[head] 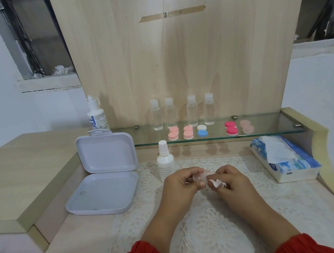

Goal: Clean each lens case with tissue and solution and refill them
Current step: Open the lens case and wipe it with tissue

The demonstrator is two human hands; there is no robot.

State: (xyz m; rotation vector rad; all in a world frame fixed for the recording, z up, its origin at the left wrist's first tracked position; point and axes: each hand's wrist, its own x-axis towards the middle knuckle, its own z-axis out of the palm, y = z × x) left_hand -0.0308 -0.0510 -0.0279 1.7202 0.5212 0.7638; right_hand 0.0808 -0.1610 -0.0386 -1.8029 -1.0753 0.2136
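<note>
Landmark: small white dropper bottle (165, 160), upright on the lace mat (208, 217) on the counter (56, 247).

Just in front of the bottle, both hands meet above the mat. Left hand (178, 186): grip curled, pinching a pale pink lens case (201, 175). Right hand (229, 179): grip pinching a crumpled bit of tissue (214, 183), pressed against the case. Red sleeves at both wrists.

Left of the bottle: white hinged box (104, 179), lid up, tray lying flat.

Behind the bottle, on the glass shelf (270, 126): four clear bottles (182, 112) in a row, and in front of them five more lens cases (203, 131) — two pale pink, one white and blue, one hot pink, one dusty pink. Behind and left of the bottle: a larger solution bottle (96, 115).

Well right of the bottle: blue tissue pack (283, 157), a sheet sticking up from it.
</note>
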